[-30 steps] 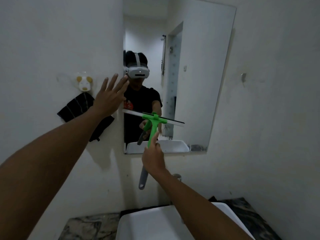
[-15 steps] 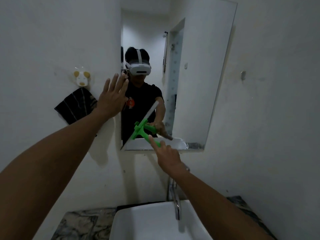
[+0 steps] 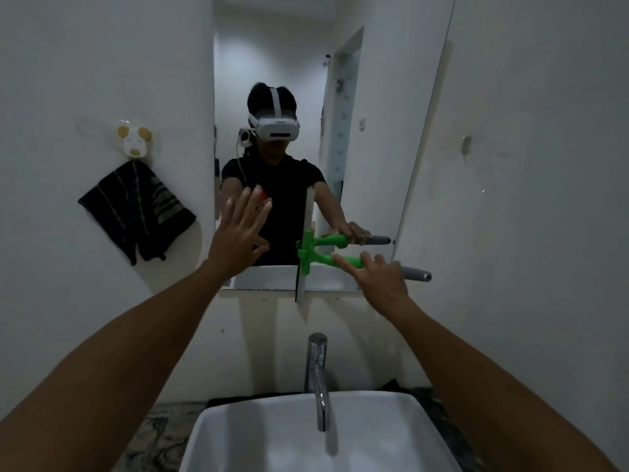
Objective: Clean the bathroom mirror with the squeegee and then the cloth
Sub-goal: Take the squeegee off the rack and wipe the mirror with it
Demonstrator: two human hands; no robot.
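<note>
A tall mirror [image 3: 381,137] hangs on the white wall above the basin. My right hand [image 3: 381,284] grips the green and grey squeegee [image 3: 318,258] by its handle, which lies level and points right. Its blade stands upright against the mirror's lower edge, with the bottom end reaching past the glass. My left hand [image 3: 240,233] is open with fingers spread, held flat at the mirror's lower left corner. A dark striped cloth [image 3: 136,212] hangs on the wall to the left of the mirror.
The cloth hangs from a white and yellow animal-shaped hook [image 3: 133,141]. A white basin [image 3: 238,434] with a chrome tap [image 3: 318,379] sits below on a marbled counter [image 3: 160,434]. The mirror reflects a person wearing a headset and a doorway.
My right hand has turned the squeegee from a level blade, through a slant, to an upright blade, and shifted right. My left hand moved right, from the wall onto the mirror's lower left.
</note>
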